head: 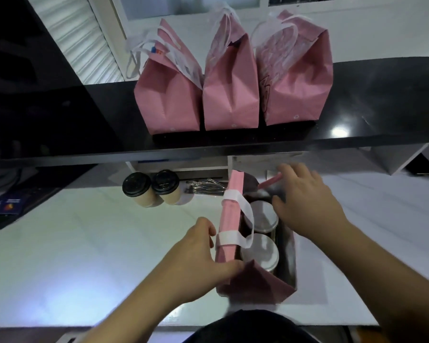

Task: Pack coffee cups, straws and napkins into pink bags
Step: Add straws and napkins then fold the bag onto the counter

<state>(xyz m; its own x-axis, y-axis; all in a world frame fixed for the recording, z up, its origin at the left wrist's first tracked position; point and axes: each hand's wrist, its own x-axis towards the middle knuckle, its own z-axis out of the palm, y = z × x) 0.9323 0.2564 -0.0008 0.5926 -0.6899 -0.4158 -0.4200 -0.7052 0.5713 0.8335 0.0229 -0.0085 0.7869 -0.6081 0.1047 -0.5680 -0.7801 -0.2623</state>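
Left hand [203,246] pinching bag [255,280] rim; right hand [305,204] loose, empty, nearer straws [206,188] at ten o'clock, lying three-to-nine.

two cups [259,231] stand in the open bag [255,280] between the hands; two more cups [150,188] beyond the left hand [198,253]; three bags [233,95] behind, on the counter [369,107].
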